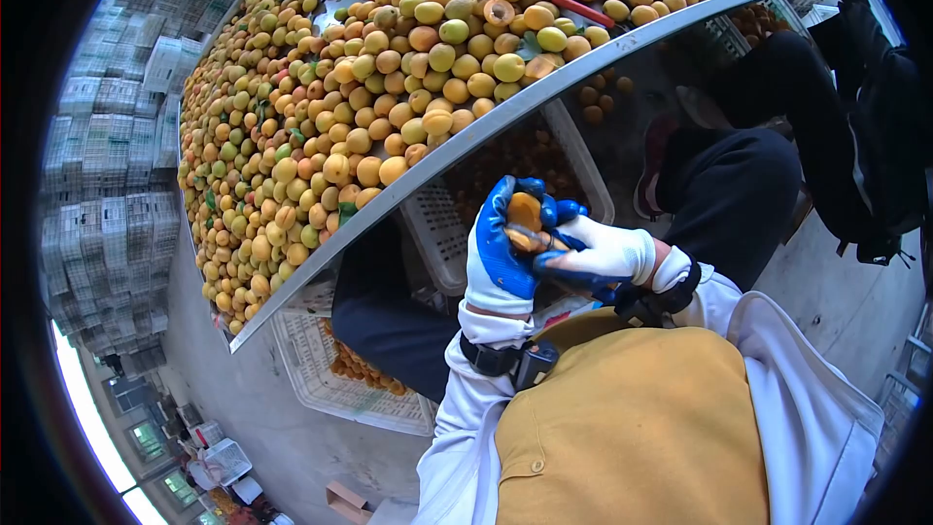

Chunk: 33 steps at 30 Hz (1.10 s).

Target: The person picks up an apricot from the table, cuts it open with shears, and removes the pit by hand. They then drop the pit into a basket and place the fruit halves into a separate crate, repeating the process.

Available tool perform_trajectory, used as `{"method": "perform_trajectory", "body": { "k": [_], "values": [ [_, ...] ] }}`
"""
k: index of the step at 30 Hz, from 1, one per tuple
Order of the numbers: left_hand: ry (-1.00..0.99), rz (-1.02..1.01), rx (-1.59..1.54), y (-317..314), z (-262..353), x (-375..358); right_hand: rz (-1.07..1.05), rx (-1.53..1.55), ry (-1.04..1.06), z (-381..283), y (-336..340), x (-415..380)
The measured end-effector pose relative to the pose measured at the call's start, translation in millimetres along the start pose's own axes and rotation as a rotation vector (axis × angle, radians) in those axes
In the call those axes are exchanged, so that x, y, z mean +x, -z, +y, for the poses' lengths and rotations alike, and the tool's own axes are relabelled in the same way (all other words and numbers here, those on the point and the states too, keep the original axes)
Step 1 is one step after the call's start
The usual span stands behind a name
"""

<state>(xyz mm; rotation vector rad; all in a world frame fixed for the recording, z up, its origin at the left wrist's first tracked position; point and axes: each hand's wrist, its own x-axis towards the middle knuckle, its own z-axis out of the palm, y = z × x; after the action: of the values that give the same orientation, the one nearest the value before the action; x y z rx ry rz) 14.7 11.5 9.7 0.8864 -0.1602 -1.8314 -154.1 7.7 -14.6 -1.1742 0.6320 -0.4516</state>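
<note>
Both my hands wear white gloves with blue coated palms and meet in front of my chest. My left hand (500,255) is closed around an apricot (526,210), which looks split, with orange flesh showing. From the other side my right hand (604,251) grips the lower part of the same fruit, its fingers curled and its thumb close under it. Just beyond the hands, below the table edge, stands a plastic crate (575,157) with dark orange pieces inside.
A metal-rimmed table (505,119) bears a thick layer of apricots (369,107). A red-handled tool (583,10) lies among them. Another crate (321,384) with orange halves sits on the floor at left. Stacked crates (107,224) line the far left; another person's leg (777,87) is at right.
</note>
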Motion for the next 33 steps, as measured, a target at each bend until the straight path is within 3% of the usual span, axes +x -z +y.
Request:
{"method": "perform_trajectory", "body": {
  "k": [1,3,5,6,7,9,10,11,13,14,15,16,18,19,20,21,23,25,29,31,33],
  "values": [
    [0.031,-0.002,-0.024,5.2,2.4,-0.6,0.011,-0.198,0.172,5.0,-3.2,1.3],
    [0.054,-0.007,-0.047,8.7,5.1,-0.9,0.076,-0.21,0.191,4.2,-6.1,0.1],
    [-0.007,0.073,-0.075,6.2,5.9,1.3,-0.07,-0.049,-0.051,-5.2,-2.4,2.0],
    [-0.069,-0.007,-0.124,6.9,5.4,5.0,-0.073,0.161,-0.08,-23.3,-6.2,-4.2],
    [-0.078,-0.013,-0.124,9.2,8.6,8.1,-0.077,0.152,-0.075,-23.4,-7.5,-4.6],
    [-0.307,0.058,0.024,13.1,17.2,11.0,0.07,0.416,-0.094,-16.6,-7.7,-1.9],
    [-0.546,0.152,0.132,1.4,19.7,4.6,0.252,0.048,-0.038,-9.5,-9.9,10.6],
    [-0.711,0.114,0.265,9.4,24.2,4.4,0.337,-0.224,-0.124,-6.5,-8.7,12.2],
    [-0.897,0.172,0.443,9.5,46.0,-17.7,0.503,-0.389,-0.113,2.0,-12.4,10.1],
    [-0.913,0.236,0.486,15.1,60.9,-30.9,0.485,-0.33,-0.141,-4.9,-12.0,6.6],
    [-1.016,0.362,0.752,8.0,77.2,-52.8,0.497,-0.329,-0.071,-3.8,-11.0,4.2],
    [-1.154,0.48,1.057,42.0,92.7,-66.5,0.518,-0.371,-0.019,-5.6,-10.4,1.0],
    [-0.98,0.532,0.867,51.8,113.5,-111.4,0.534,-0.458,0.065,-4.4,-9.6,-2.7],
    [-0.913,0.67,1.283,85.0,135.2,-133.0,0.526,-0.503,0.085,-2.2,-9.9,-3.3],
    [-0.729,0.948,2.131,76.9,148.0,-157.0,0.493,-0.471,0.105,-2.4,-10.4,-4.2],
    [-0.583,1.084,2.548,79.8,154.5,-165.7,0.457,-0.44,0.125,-4.8,-11.2,-5.9],
    [-0.593,0.997,2.524,77.5,165.0,-165.6,0.409,-0.551,0.12,-9.3,-12.4,-7.9],
    [-0.789,0.761,2.345,47.6,169.5,-136.7,0.415,-0.56,0.114,-13.5,-13.9,-8.3],
    [-1.007,0.324,2.149,-32.5,164.0,-30.9,0.444,-0.532,0.178,-20.5,-9.5,-14.1],
    [-0.864,0.185,2.021,-67.9,154.4,19.4,0.468,-0.488,0.165,-23.9,-5.1,-18.7],
    [-1.023,0.079,1.973,-83.4,141.2,71.8,0.482,-0.47,0.152,-29.7,1.1,-23.8]
  ]
}}
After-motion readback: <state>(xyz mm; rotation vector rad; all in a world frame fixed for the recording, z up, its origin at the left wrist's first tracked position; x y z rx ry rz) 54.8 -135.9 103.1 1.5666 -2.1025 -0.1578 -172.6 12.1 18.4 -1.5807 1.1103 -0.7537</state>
